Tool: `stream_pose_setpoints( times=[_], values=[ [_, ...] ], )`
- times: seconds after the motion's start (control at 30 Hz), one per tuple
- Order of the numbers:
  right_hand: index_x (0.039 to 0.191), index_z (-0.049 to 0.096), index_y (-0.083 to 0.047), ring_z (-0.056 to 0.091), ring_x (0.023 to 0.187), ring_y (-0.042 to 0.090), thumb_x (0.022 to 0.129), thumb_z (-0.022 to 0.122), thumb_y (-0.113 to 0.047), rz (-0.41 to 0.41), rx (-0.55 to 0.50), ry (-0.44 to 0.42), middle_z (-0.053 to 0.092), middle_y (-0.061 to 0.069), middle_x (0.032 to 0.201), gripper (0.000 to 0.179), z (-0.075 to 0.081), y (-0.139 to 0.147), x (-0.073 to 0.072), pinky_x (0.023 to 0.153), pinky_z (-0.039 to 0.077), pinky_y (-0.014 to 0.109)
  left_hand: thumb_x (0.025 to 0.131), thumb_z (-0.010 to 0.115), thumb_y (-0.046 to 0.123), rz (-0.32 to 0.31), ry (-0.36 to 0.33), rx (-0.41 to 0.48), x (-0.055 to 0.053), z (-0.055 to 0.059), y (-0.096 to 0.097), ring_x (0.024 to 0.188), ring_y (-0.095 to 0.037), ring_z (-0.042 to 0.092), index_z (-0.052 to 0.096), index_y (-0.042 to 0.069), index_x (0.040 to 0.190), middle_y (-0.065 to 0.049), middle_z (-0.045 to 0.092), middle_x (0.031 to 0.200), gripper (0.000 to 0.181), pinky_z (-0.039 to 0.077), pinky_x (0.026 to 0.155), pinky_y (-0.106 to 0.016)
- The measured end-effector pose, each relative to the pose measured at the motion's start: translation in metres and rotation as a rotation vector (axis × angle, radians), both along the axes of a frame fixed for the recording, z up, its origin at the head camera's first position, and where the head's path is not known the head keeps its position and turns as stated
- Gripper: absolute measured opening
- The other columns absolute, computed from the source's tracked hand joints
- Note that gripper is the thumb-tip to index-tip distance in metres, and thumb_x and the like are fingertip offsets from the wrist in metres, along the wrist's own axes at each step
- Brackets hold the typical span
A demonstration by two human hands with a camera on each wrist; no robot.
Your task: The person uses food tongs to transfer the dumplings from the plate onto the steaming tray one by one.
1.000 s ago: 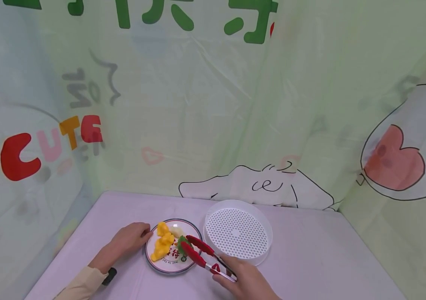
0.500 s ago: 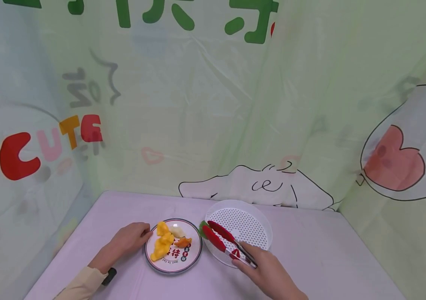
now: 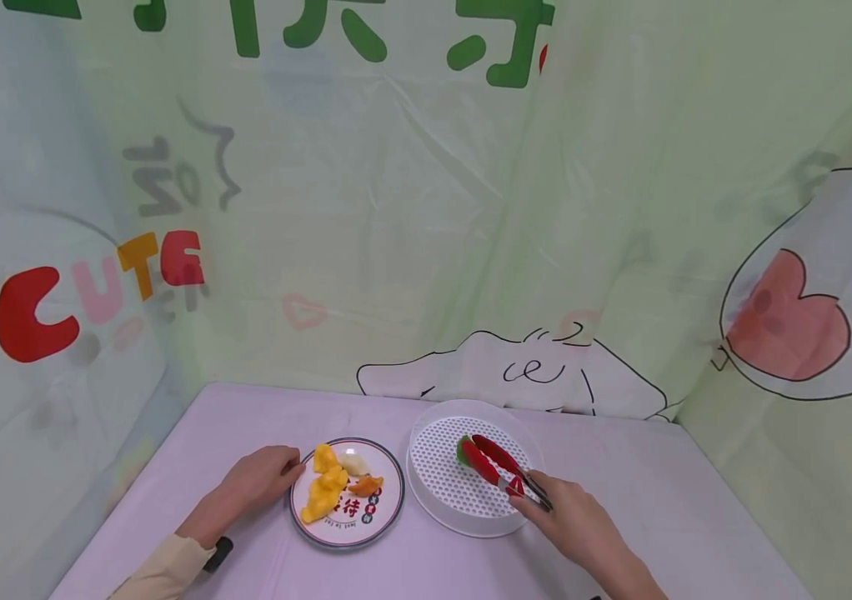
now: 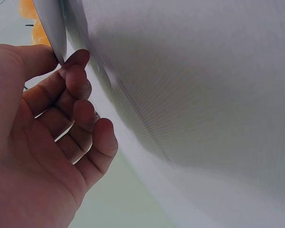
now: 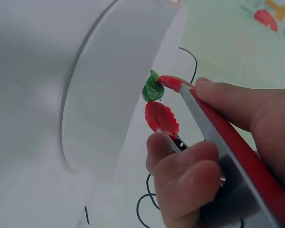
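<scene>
In the head view my left hand (image 3: 268, 473) pinches the rim of a round plate (image 3: 384, 521) between thumb and forefinger. On the plate lie several yellow dumpling-like pieces (image 3: 326, 493), a whitish piece (image 3: 353, 464) and an orange one (image 3: 366, 486). My right hand (image 3: 572, 517) grips red-tipped metal tongs (image 3: 501, 467). Between the tong tips sits a green dumpling-like piece (image 5: 153, 88), over the white perforated steamer tray (image 3: 437, 483). Whether the green piece touches the tray's floor, I cannot tell. The left wrist view shows the plate's edge (image 4: 57, 31) between my fingers.
Plate and tray stand side by side on a pale lilac tabletop (image 3: 621, 500). Printed curtains (image 3: 396, 208) close in the table at the back and both sides. The tray has a raised wall all round.
My right hand has moved right with the tongs, carrying the green piece off the plate and over the tray. The left hand and plate have stayed put.
</scene>
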State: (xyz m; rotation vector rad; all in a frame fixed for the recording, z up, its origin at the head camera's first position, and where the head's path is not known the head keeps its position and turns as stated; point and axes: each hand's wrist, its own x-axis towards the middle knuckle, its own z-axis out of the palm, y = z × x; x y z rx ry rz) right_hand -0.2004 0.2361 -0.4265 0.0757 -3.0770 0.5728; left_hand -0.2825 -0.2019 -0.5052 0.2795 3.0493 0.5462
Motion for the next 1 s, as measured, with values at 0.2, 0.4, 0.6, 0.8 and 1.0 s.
stream_pose_setpoints(
  times=[0.2,0.4,0.6,0.8,1.0],
  values=[
    [0.126,0.065,0.0,0.054,0.073,0.016,0.086,0.076,-0.045,-0.007,-0.006,-0.06,0.071,0.005,0.095,0.061,-0.005,0.002,-0.006,0.061,0.05,0.031,0.095,0.069,0.028,0.0,0.0,-0.002,0.0,-0.001,-0.001,0.064,-0.013,0.046,0.059,0.016,0.08,0.002,0.05,0.067,0.021,0.036,0.06,-0.027],
    [0.122,0.066,-0.002,0.052,0.067,0.015,0.087,0.075,-0.041,-0.003,-0.023,-0.085,0.064,0.0,0.08,0.054,-0.006,0.001,-0.008,0.056,0.045,0.028,0.095,0.068,0.028,-0.006,0.005,-0.006,-0.001,-0.002,-0.001,0.064,-0.013,0.046,0.059,0.017,0.08,0.002,0.049,0.067,0.021,0.036,0.059,-0.027],
    [0.126,0.064,0.001,0.052,0.066,0.015,0.087,0.075,-0.042,-0.01,-0.014,-0.1,0.063,0.001,0.079,0.059,-0.003,0.002,-0.007,0.056,0.043,0.029,0.095,0.068,0.029,-0.001,-0.006,-0.011,-0.002,-0.001,0.001,0.063,-0.012,0.046,0.058,0.018,0.08,0.003,0.049,0.066,0.022,0.036,0.059,-0.026],
    [0.123,0.065,0.0,0.05,0.065,0.015,0.086,0.076,-0.042,-0.018,-0.023,-0.096,0.06,0.001,0.076,0.057,-0.002,0.002,-0.003,0.056,0.042,0.029,0.095,0.068,0.029,0.002,-0.018,-0.008,-0.002,0.0,0.001,0.064,-0.012,0.047,0.059,0.017,0.08,0.003,0.05,0.067,0.021,0.037,0.06,-0.027],
    [0.116,0.067,-0.006,0.05,0.068,0.015,0.085,0.076,-0.045,-0.017,-0.048,-0.078,0.057,-0.001,0.074,0.051,0.002,0.002,0.002,0.057,0.041,0.031,0.095,0.069,0.028,0.008,-0.019,-0.009,-0.001,0.001,0.001,0.065,-0.013,0.047,0.06,0.016,0.082,0.002,0.051,0.068,0.02,0.038,0.061,-0.028]
  ],
)
